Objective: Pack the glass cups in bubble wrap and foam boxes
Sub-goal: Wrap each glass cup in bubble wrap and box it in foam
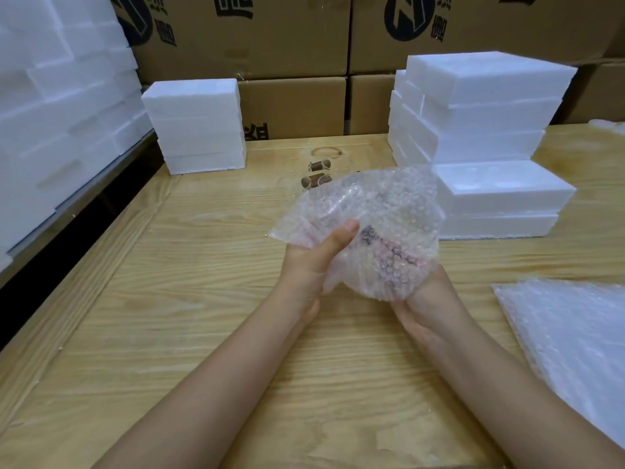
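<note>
A bubble wrap bundle (378, 225) is held above the middle of the wooden table (169, 299), and a glass cup with dark and pink print shows dimly through it. My left hand (314, 262) grips the bundle's left side, thumb pressed on top. My right hand (429, 306) cups the bundle from below, fingers hidden under the wrap. Behind the bundle, clear glass cups (318, 172) with brown print stand on the table. An open foam box (500, 187) sits just right of the bundle.
A stack of bubble wrap sheets (571, 336) lies at the right edge. Foam box stacks stand at the back left (198, 126), back right (480, 106) and along the left (57, 113). Cardboard cartons (291, 38) wall the back.
</note>
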Motion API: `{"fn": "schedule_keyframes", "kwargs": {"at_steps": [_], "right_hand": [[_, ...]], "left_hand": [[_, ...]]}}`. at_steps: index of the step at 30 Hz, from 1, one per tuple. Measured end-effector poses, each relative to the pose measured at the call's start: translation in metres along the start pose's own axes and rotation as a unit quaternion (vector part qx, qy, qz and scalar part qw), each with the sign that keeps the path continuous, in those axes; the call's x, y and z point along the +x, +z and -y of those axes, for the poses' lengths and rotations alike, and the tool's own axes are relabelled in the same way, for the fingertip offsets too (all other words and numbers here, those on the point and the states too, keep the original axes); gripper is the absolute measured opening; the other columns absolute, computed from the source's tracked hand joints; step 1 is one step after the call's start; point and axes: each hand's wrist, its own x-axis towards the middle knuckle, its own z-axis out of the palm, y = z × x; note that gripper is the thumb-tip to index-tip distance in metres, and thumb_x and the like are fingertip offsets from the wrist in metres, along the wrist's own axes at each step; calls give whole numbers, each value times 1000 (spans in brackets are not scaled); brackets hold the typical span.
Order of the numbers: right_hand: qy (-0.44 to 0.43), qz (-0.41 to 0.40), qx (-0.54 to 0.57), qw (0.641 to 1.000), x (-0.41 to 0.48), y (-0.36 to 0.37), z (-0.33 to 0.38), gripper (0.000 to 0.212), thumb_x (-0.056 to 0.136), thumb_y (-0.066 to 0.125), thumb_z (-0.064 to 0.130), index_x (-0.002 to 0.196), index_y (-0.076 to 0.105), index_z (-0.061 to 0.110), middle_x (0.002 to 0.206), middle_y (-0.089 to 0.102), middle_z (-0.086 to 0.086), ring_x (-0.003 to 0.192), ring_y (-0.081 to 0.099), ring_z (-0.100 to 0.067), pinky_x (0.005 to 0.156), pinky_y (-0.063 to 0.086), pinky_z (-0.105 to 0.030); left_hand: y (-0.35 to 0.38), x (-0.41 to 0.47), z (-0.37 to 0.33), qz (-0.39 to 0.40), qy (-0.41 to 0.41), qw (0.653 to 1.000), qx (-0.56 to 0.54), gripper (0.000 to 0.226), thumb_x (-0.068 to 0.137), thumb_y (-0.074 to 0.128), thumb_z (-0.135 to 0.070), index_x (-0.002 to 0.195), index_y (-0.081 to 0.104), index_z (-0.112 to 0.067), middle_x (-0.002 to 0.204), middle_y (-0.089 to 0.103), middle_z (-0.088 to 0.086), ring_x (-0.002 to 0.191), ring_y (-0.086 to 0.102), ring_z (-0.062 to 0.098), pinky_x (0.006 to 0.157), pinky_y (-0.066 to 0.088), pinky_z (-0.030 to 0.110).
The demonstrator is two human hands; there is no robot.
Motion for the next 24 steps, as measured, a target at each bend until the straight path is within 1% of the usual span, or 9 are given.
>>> {"fn": "schedule_keyframes", "kwargs": {"at_steps": [4, 8, 11, 13, 15, 17, 20, 22, 24], "right_hand": [[1, 11, -63, 998, -3, 3, -1, 17, 89, 62, 10, 104, 71, 10, 102, 73, -9, 98, 69, -28, 92, 52, -51], [16, 46, -89, 995, -4, 1, 4, 19, 93, 58, 13, 108, 70, 13, 105, 73, -8, 100, 69, -27, 92, 52, -49], [10, 48, -37, 998, -4, 0, 8, 21, 88, 60, 10, 108, 68, 8, 105, 72, -11, 100, 68, -29, 84, 56, -41], [6, 41, 8, 999, -2, -1, 10, 23, 84, 62, 7, 106, 67, 5, 105, 72, -11, 97, 68, -28, 80, 58, -37], [17, 40, 34, 998, 0, -1, 11, 25, 87, 59, 3, 111, 65, 0, 110, 68, -15, 103, 65, -31, 87, 55, -42], [32, 53, 38, 997, 0, -2, 12, 30, 90, 57, 5, 119, 60, -3, 115, 66, -18, 105, 64, -33, 88, 54, -44], [24, 76, 20, 997, -1, -2, 13, 24, 90, 57, 5, 113, 63, 0, 102, 70, -13, 92, 67, -26, 69, 57, -32], [1, 73, 3, 997, -2, -2, 11, 24, 89, 58, 8, 112, 65, 3, 104, 70, -13, 95, 68, -27, 72, 57, -34], [-19, 70, -19, 997, -5, 0, 7, 25, 89, 59, 11, 113, 66, 6, 109, 70, -12, 100, 68, -27, 80, 56, -38]], "left_hand": [[6, -4, -2, -20, -21, 999, -41, 63, 69, 77, -6, 127, 56, 3, 121, 65, 21, 112, 63, 34, 101, 46, 56], [8, -6, -4, -7, -20, 998, -51, 73, 63, 86, -11, 129, 55, 2, 122, 65, 21, 113, 64, 33, 101, 46, 56], [4, -6, -6, 39, -14, 997, -65, 97, 49, 91, -38, 131, 53, -1, 127, 62, 21, 116, 61, 33, 97, 50, 51], [1, -5, -9, 57, -16, 997, -59, 82, 57, 87, -47, 124, 61, -7, 126, 63, 19, 116, 62, 32, 95, 52, 46], [-3, -3, -9, 19, -9, 999, -41, 60, 74, 78, -34, 122, 61, -3, 120, 66, 18, 110, 65, 31, 91, 55, 43], [-5, 0, -7, -29, -11, 999, -42, 62, 74, 69, -24, 126, 55, 7, 116, 67, 20, 104, 67, 31, 85, 58, 40], [-6, 1, -4, -26, -12, 999, -33, 51, 75, 65, -24, 118, 61, 3, 118, 65, 23, 108, 65, 34, 92, 54, 47], [-4, 0, -1, -15, -6, 999, -28, 40, 77, 63, -24, 112, 65, -5, 117, 67, 20, 109, 65, 35, 95, 51, 51], [-2, -2, 3, -6, 22, 999, -30, 39, 77, 63, -18, 115, 62, -9, 112, 70, 13, 107, 67, 30, 89, 56, 44]]}}
